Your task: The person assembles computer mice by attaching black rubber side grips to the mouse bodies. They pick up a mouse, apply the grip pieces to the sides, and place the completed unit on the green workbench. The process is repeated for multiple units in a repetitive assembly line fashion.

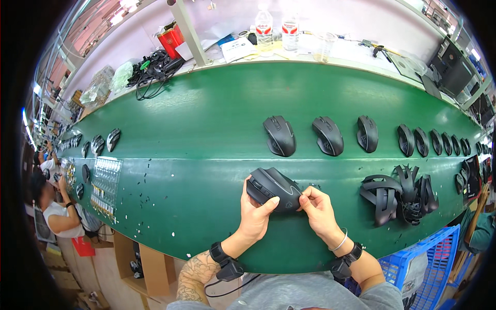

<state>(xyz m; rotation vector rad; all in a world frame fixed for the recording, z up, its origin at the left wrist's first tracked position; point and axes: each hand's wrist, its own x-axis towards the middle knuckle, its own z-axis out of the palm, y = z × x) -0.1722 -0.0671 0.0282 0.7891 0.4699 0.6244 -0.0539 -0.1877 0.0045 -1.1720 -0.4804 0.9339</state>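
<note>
A black computer mouse [276,191] is tilted above the green workbench, close to its front edge. My left hand [254,209] grips it from the left, with the thumb on the near side and the fingers behind it. At the mouse's right end, my right hand [316,206] has thumb and forefinger pinched together against the edge. Anything between those fingertips is too small to make out. Beyond my hands stand more black mice, the nearest one [279,136] straight ahead. Right of my right hand lies a pile of curved black plastic strips [400,195].
The green workbench [206,119] carries small black scraps. More mice [405,140] line up to the right. Clear plastic trays [106,183] lie left. Bottles [264,31] and black cables [155,70] are on the back shelf. A blue crate [429,268] stands at lower right. Other people sit at both sides.
</note>
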